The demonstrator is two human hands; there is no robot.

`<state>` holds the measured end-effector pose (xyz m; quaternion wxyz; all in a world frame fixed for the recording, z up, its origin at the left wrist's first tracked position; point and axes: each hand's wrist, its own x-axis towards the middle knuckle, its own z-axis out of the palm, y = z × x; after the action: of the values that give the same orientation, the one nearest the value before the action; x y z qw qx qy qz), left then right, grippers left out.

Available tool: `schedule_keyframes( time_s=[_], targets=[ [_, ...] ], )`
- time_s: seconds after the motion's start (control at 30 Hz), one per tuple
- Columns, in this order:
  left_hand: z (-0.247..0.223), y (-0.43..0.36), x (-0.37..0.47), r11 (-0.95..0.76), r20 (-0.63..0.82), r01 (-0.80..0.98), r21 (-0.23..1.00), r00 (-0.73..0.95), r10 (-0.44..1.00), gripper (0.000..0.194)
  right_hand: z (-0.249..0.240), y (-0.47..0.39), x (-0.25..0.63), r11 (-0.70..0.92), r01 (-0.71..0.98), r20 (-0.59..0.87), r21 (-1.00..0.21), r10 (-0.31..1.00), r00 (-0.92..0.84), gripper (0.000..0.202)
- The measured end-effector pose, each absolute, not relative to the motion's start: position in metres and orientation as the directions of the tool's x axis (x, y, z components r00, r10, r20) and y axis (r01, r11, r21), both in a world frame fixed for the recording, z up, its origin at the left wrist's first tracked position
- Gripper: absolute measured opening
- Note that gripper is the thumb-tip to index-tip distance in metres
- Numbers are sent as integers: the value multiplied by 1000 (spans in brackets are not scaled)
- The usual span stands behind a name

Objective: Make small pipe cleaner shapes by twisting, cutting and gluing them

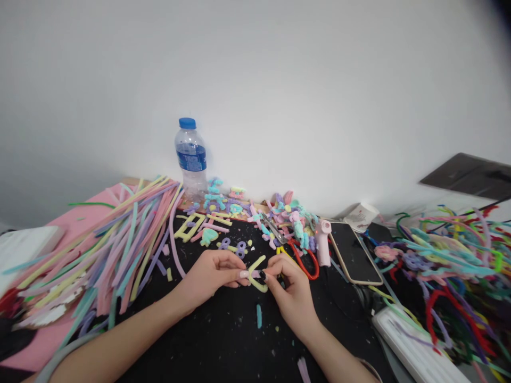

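Over the black mat point(199, 340), my left hand point(217, 276) and my right hand point(289, 290) meet fingertip to fingertip. Between them is a bent pale yellow pipe cleaner piece point(256, 262), shaped like a V, with a short lilac piece point(255, 274) across it. Both hands are closed in a pinch on these pieces. A small teal piece point(259, 316) lies on the mat below them. Behind the hands lie purple looped pieces point(240, 249), a teal leaf-like shape point(209, 236) and red-handled scissors point(311, 268).
A large bundle of pastel pipe cleaners point(131, 239) lies at left, a colourful tangle point(447, 255) at right. A water bottle point(191, 159) stands by the wall. A phone point(355, 252), a pink device point(323, 243) and a white power strip point(415, 346) are at right.
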<state>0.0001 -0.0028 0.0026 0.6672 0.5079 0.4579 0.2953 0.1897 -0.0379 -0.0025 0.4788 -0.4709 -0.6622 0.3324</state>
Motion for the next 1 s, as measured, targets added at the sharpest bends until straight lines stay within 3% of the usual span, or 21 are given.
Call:
schedule_keyframes(
  time_s=[1.0],
  targets=[
    [5, -4, 3, 314, -308, 51, 948, 393, 866, 19, -7, -37, 191, 261, 201, 258, -944, 965, -43, 16]
  ],
)
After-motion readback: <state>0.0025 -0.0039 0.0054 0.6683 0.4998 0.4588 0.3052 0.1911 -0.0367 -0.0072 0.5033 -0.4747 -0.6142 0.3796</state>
